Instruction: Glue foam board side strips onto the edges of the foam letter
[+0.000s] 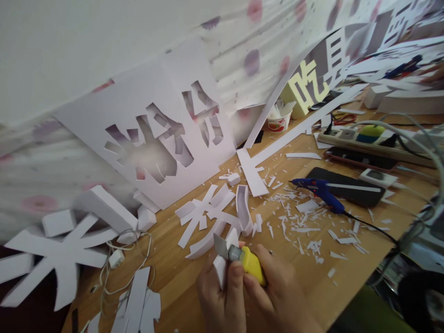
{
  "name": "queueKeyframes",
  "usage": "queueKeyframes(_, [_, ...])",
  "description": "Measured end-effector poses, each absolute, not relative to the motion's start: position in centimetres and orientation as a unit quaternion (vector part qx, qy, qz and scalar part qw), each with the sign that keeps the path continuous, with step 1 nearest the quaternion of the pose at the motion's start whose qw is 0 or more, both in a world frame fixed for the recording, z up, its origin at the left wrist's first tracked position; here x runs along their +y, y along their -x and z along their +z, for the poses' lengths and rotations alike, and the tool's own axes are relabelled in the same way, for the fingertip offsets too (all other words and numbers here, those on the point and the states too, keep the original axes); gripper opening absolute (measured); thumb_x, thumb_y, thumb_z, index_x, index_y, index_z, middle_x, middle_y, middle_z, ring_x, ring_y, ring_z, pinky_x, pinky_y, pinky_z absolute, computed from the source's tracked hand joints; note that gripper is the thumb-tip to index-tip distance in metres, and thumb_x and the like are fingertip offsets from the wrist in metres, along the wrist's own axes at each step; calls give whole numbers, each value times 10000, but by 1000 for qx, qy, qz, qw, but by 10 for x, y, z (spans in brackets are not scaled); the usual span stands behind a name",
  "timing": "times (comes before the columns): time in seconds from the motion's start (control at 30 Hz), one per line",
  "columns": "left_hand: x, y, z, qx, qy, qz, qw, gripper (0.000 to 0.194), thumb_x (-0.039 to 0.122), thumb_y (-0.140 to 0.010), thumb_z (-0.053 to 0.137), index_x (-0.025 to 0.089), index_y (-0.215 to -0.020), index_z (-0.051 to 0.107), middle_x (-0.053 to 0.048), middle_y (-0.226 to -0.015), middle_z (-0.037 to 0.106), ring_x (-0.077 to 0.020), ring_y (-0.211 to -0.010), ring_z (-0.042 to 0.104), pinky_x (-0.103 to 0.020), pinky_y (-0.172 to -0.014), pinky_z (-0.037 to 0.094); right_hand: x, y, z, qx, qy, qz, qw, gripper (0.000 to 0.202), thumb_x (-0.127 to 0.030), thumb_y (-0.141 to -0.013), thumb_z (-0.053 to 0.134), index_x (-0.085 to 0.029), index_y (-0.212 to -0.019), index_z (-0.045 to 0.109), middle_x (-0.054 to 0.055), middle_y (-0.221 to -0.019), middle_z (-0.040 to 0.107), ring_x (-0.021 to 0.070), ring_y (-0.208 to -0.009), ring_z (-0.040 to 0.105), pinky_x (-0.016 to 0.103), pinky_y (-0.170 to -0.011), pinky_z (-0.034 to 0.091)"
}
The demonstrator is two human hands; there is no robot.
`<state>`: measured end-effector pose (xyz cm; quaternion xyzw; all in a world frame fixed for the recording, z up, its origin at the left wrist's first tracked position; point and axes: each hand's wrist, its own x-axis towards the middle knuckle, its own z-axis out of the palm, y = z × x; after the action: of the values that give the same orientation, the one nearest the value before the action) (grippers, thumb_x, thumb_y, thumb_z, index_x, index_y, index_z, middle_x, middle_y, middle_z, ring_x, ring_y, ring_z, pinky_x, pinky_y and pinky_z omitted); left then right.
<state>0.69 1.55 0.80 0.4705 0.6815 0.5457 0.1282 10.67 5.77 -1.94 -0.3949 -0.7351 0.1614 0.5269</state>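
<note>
Near the bottom middle of the head view, my left hand (222,298) grips a small white foam piece (219,270). My right hand (274,286) is closed round a yellow utility knife (252,265). Its blade (221,245) is extended and lies against or just above the white piece; contact is hard to tell. The left thumb is close to the blade's base. Just beyond the hands, a white character shape (208,210) built of foam strips lies on the wooden table (183,282), with a curved hollow white part (243,210) at its right side.
A blue glue gun (321,189) rests by a black phone (367,187), among white scraps. A power strip (374,142) lies at the right. A cut-out white board (194,162) leans at the back. White cables (147,254) and a large white shape (62,252) are at the left.
</note>
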Motion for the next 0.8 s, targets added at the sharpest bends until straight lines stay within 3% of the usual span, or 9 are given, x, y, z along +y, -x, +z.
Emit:
queueKeyframes(0.2, [14,-8,6,704,-445,546,88,427,587,-827,616,184,-836,756,-98,-811,761,-236,-783,720,-307,-708,583,57,-106,-16,-729,408,135,533,410,-513,-1000,336,-201,-827,539,-17,-535,581,125,-415,558,213,-405,403])
queueKeyframes(0.33, [16,-10,8,705,-436,556,57,427,601,-807,636,191,-765,749,-78,-738,754,-223,-697,714,-293,-635,582,58,-107,-13,-735,409,125,526,406,-511,-999,343,-200,-839,550,-4,-565,604,135,-450,590,216,-421,419])
queueKeyframes(0.57, [25,-9,22,657,-408,633,27,281,472,-732,772,201,-693,708,-2,-606,702,-155,-527,650,-251,-546,562,58,-107,-23,-707,468,163,504,417,-539,-994,365,-211,-800,536,-29,-521,566,131,-403,547,221,-396,372])
queueKeyframes(0.7, [24,-7,20,624,-353,655,238,654,785,-603,684,178,-844,710,-44,-678,714,-210,-621,680,-314,-617,590,60,-116,-25,-724,423,218,499,393,-532,-989,379,-212,-831,545,-37,-553,545,115,-420,499,218,-419,352])
queueKeyframes(0.8, [18,-7,12,655,-421,597,196,787,887,-643,514,169,-906,703,-101,-820,727,-262,-784,695,-362,-705,595,60,-117,-19,-746,359,220,516,450,-582,-976,365,-212,-780,530,-27,-564,544,109,-438,493,222,-430,347])
